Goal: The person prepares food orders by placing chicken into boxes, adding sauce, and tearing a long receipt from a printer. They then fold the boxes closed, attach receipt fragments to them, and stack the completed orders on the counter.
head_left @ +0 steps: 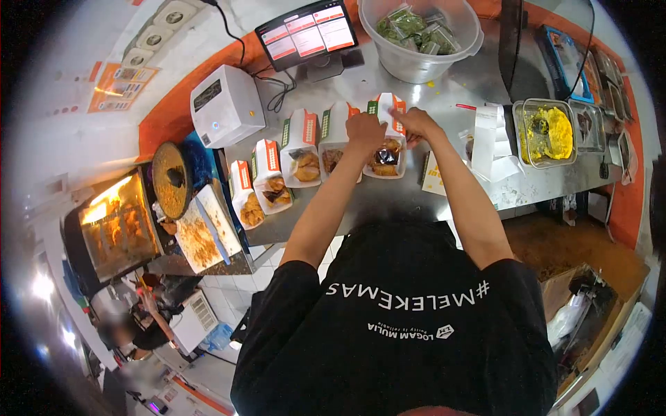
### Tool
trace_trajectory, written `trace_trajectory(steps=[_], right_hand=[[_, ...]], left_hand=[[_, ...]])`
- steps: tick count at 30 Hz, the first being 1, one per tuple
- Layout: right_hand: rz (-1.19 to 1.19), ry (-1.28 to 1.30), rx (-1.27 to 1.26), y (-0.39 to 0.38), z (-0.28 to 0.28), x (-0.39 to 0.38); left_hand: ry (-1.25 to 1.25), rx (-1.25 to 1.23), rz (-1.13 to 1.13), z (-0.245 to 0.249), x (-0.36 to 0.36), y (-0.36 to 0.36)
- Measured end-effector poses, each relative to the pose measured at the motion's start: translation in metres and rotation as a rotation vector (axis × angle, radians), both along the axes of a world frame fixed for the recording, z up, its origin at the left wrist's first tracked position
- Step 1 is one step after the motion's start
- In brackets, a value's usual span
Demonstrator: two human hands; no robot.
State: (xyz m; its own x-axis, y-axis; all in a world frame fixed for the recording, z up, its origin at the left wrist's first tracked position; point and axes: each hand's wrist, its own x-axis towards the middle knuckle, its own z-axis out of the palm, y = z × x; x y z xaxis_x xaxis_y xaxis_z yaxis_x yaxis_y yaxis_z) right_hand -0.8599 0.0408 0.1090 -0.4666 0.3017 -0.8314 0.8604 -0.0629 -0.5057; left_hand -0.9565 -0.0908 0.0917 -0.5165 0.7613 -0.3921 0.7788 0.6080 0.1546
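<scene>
In front of me is an open cardboard takeaway box [385, 168] with food and a shiny dark packet [386, 154] inside. My left hand [365, 130] is closed at the left side of its raised flap; the fingertips are partly hidden. From the right, my right hand [416, 126] grips the flap's other edge. To the left stands a row of similar open boxes, including one box [301, 166] with browned fried pieces. A small yellow and white printed packet [433, 175] lies beside my right forearm.
A white printer [227, 107] and a lit screen [305, 35] stand behind the boxes. At the back is a tub [420, 68] of bagged greens. White folded cartons [491, 142] and a container of yellow food [548, 135] are right; a knife [212, 230] lies left.
</scene>
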Motion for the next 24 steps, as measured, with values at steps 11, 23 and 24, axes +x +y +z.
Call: trace_trajectory(steps=[11, 23, 24], right_hand=[[-0.199, 0.224, 0.706, -0.041, -0.006, 0.054], [0.437, 0.155, 1.074, -0.045, -0.045, 0.091], [0.442, 0.167, 1.083, -0.046, -0.045, 0.091]], left_hand=[[-0.432, 0.637, 0.073, -0.011, 0.010, -0.024], [-0.321, 0.221, -0.054, 0.000, -0.008, -0.054], [-0.311, 0.230, -0.047, 0.002, -0.008, -0.056]])
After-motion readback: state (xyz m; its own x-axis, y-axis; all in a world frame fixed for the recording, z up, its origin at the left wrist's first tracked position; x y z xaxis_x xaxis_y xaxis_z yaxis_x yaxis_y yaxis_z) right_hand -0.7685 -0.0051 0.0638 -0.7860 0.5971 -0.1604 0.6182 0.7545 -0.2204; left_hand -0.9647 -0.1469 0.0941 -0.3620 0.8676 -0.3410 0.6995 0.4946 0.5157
